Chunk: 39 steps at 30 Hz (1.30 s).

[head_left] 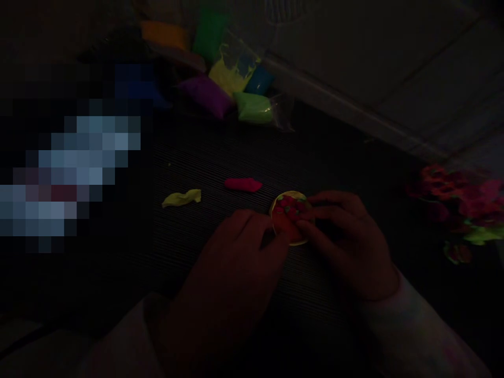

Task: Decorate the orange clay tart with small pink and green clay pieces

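Note:
A small round clay disc (286, 227) with a yellow rim and an orange-red face lies on the dark table in front of me. Red and green clay bits (289, 205) cover its far part. My left hand (240, 252) grips the disc's near left edge with thumb and fingers. From the other side, my right hand (346, 236) pinches thumb and forefinger together over the bits, its other fingers beside the rim; what lies between these fingertips is hidden. Left of the disc are a pink clay roll (242, 185) and a crumpled yellow clay strip (181, 198).
Several bags of coloured clay lie at the back, among them a light green bag (254, 107), a purple bag (207, 94) and an orange bag (164, 34). A blurred heap of pink, red and yellow-green pieces (468, 199) sits far right. A pixelated bright patch covers the left side.

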Each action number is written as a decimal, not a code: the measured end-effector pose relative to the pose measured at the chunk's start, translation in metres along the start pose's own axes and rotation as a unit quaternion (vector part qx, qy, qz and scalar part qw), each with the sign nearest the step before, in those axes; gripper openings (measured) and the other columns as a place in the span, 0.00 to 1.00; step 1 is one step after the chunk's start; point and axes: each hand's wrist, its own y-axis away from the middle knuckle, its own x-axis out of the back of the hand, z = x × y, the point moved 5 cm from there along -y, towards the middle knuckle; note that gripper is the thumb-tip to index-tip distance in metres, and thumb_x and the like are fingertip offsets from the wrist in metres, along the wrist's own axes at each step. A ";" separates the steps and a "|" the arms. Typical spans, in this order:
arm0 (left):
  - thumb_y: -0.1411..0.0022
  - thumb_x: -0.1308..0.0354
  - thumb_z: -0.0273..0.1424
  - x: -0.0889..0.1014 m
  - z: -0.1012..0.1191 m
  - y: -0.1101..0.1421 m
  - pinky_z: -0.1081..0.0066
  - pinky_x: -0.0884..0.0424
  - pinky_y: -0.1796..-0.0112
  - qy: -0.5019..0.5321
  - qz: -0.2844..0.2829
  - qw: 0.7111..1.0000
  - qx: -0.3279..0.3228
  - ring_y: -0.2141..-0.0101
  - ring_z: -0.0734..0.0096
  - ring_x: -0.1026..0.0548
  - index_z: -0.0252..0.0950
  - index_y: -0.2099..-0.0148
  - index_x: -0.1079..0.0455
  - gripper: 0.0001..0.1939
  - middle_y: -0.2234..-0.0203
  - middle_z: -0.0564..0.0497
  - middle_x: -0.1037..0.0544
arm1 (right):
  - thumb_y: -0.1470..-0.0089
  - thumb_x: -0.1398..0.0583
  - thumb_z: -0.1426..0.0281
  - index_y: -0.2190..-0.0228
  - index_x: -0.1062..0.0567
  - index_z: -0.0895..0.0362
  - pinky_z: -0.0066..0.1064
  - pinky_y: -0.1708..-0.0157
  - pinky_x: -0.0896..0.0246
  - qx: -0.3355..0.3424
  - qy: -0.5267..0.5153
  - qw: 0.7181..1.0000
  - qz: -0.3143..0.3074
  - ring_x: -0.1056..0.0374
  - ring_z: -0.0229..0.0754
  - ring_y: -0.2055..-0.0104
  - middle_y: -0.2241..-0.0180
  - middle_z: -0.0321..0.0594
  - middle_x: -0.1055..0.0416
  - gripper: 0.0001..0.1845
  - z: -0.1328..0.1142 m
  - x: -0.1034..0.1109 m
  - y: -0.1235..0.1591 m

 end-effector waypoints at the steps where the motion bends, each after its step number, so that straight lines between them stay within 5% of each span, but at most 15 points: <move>1: 0.44 0.48 0.26 0.001 0.000 0.000 0.63 0.33 0.65 0.000 0.002 1.000 0.001 0.65 0.65 0.37 0.36 0.58 0.34 0.10 0.67 0.48 0.33 | 0.53 0.41 0.67 0.71 0.28 0.51 0.45 0.59 0.42 -0.001 0.001 1.000 0.001 0.39 0.46 0.56 0.61 0.39 0.35 0.04 0.000 0.000 0.000; 11: 0.42 0.50 0.26 0.014 -0.006 -0.001 0.66 0.34 0.63 0.064 0.075 0.995 0.024 0.64 0.68 0.36 0.36 0.59 0.34 0.09 0.66 0.50 0.33 | 0.52 0.42 0.70 0.70 0.29 0.52 0.36 0.60 0.40 -0.024 -0.152 0.986 0.062 0.37 0.39 0.58 0.63 0.37 0.35 0.03 0.007 0.008 0.002; 19: 0.44 0.48 0.27 0.017 -0.008 -0.023 0.60 0.37 0.58 0.013 0.091 0.994 0.050 0.61 0.64 0.36 0.37 0.59 0.31 0.09 0.67 0.49 0.32 | 0.53 0.41 0.70 0.69 0.28 0.54 0.37 0.60 0.40 0.050 -0.089 0.994 0.047 0.37 0.40 0.59 0.63 0.40 0.34 0.06 -0.003 0.001 -0.001; 39: 0.42 0.49 0.27 0.012 -0.009 -0.031 0.65 0.38 0.60 0.030 0.090 0.994 0.050 0.63 0.69 0.38 0.38 0.61 0.31 0.07 0.69 0.52 0.33 | 0.53 0.42 0.70 0.72 0.27 0.53 0.37 0.66 0.40 0.084 -0.027 0.994 0.063 0.35 0.43 0.62 0.66 0.39 0.32 0.03 -0.007 0.001 -0.003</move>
